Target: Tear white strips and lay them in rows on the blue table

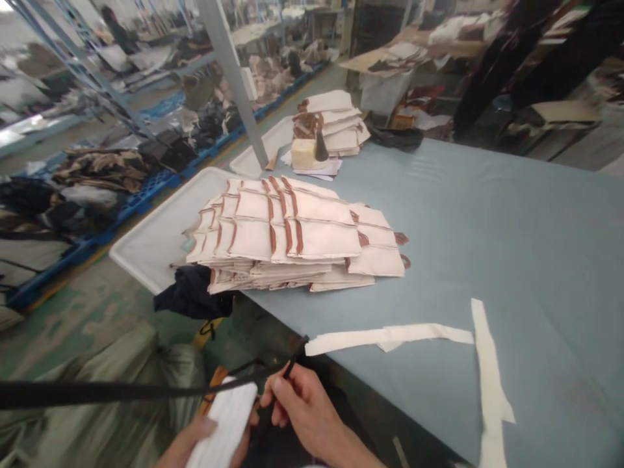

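Left hand [194,435] clasps white slab [225,421] between thumb and fingers; right hand [309,404] pinches black cord [291,366] in its fingertips; both sit beside table [487,221], where a slackened left grip could drop the slab.

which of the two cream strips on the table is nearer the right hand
The crosswise strip, its left end at the edge of the table, just beyond the right hand. The other strip lies farther right, running to the picture's bottom edge.

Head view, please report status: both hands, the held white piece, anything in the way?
Left hand holding white piece. Right hand pinching thin dark item. Dark strap crossing near white piece's top.
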`<state>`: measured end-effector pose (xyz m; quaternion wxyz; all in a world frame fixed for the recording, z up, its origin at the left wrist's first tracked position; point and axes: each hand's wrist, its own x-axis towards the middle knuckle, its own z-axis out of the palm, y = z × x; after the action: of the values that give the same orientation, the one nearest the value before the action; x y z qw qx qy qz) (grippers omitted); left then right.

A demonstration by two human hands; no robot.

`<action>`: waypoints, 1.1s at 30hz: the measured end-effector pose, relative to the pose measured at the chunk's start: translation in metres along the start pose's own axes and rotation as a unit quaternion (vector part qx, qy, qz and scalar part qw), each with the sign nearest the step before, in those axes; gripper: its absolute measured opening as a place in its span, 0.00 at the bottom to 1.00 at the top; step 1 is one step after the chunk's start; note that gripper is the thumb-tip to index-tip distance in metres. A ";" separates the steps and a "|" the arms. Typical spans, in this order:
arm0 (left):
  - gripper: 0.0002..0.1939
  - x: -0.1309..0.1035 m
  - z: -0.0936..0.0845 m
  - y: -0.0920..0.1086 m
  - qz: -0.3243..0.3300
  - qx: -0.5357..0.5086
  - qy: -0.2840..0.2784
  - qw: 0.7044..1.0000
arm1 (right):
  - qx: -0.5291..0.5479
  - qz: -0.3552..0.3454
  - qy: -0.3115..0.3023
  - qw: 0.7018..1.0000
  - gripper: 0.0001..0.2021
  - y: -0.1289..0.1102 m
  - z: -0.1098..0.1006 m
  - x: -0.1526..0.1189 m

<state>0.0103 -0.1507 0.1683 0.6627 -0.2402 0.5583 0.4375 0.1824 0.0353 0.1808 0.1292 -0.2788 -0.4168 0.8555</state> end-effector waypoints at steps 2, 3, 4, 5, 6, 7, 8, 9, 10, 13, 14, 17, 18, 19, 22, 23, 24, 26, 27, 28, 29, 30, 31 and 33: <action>0.29 -0.001 -0.001 0.008 0.049 0.010 -0.055 0.997 | 0.000 0.013 0.011 1.000 0.29 0.010 -0.002 -0.002; 0.28 -0.002 -0.003 0.013 0.074 0.012 -0.062 0.995 | -0.008 0.018 0.023 1.000 0.30 0.014 -0.002 -0.002; 0.27 -0.004 -0.007 0.018 0.102 0.007 -0.052 0.993 | -0.019 0.022 0.034 0.999 0.30 0.017 -0.003 -0.002; 0.27 -0.005 -0.011 0.024 0.117 0.001 -0.042 0.992 | -0.031 0.024 0.045 0.998 0.29 0.019 -0.004 -0.002; 0.27 -0.007 -0.016 0.030 0.132 -0.007 -0.032 0.991 | -0.044 0.025 0.056 0.997 0.28 0.021 -0.005 -0.002; 0.27 -0.008 -0.023 0.036 0.145 -0.014 -0.025 0.989 | -0.055 0.024 0.065 0.996 0.27 0.021 -0.006 -0.002; 0.27 -0.010 -0.030 0.042 0.159 -0.021 -0.018 0.987 | -0.064 0.023 0.074 0.995 0.26 0.021 -0.007 -0.001; 0.28 -0.012 -0.038 0.047 0.178 -0.029 -0.011 0.984 | -0.071 0.022 0.081 0.994 0.25 0.020 -0.008 -0.001; 0.27 -0.015 -0.046 0.053 0.194 -0.036 -0.002 0.980 | -0.079 0.018 0.085 0.993 0.24 0.020 -0.009 -0.001; 0.25 -0.025 -0.070 0.065 0.238 -0.053 0.031 0.969 | -0.120 0.004 0.079 0.990 0.21 0.020 -0.010 -0.001; 0.24 -0.029 -0.078 0.068 0.251 -0.059 0.042 0.965 | -0.136 0.003 0.070 0.988 0.21 0.021 -0.010 -0.002; 0.24 -0.040 -0.099 0.070 0.283 -0.077 0.081 0.953 | -0.179 0.009 0.033 0.983 0.21 0.026 -0.006 -0.005; 0.23 -0.042 -0.106 0.068 0.291 -0.083 0.097 0.948 | -0.194 0.011 0.019 0.981 0.21 0.028 -0.004 -0.006; 0.22 -0.044 -0.113 0.065 0.298 -0.090 0.113 0.944 | -0.210 0.012 0.005 0.978 0.21 0.030 -0.002 -0.006; 0.21 -0.046 -0.133 0.050 0.304 -0.110 0.162 0.932 | -0.256 0.017 -0.033 0.966 0.19 0.035 0.003 -0.007; 0.21 -0.045 -0.140 0.044 0.302 -0.117 0.177 0.929 | -0.269 0.020 -0.042 0.962 0.18 0.036 0.004 -0.007; 0.21 -0.044 -0.146 0.037 0.297 -0.123 0.191 0.927 | -0.281 0.021 -0.048 0.958 0.17 0.036 0.005 -0.008; 0.22 -0.040 -0.158 0.024 0.284 -0.136 0.219 0.924 | -0.301 0.021 -0.063 0.951 0.16 0.034 0.005 -0.008; 0.22 -0.037 -0.163 0.017 0.275 -0.142 0.234 0.921 | -0.311 0.020 -0.072 0.948 0.15 0.033 0.005 -0.009; 0.22 -0.035 -0.168 0.010 0.266 -0.148 0.250 0.919 | -0.321 0.018 -0.083 0.943 0.14 0.032 0.005 -0.009; 0.21 -0.032 -0.173 0.003 0.256 -0.155 0.266 0.917 | -0.330 0.017 -0.095 0.939 0.13 0.031 0.004 -0.010; 0.20 -0.029 -0.176 -0.005 0.245 -0.161 0.281 0.914 | -0.338 0.016 -0.107 0.935 0.12 0.031 0.004 -0.012; 0.19 -0.026 -0.179 -0.014 0.234 -0.167 0.295 0.911 | -0.345 0.018 -0.121 0.931 0.11 0.030 0.004 -0.013; 0.17 -0.019 -0.182 -0.032 0.215 -0.179 0.319 0.905 | -0.352 0.027 -0.151 0.924 0.10 0.030 0.004 -0.015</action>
<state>-0.0587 -0.3198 0.1337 0.2849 -0.3555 0.6903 0.5621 0.1924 0.0070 0.1648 -0.0646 -0.1851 -0.6977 0.6890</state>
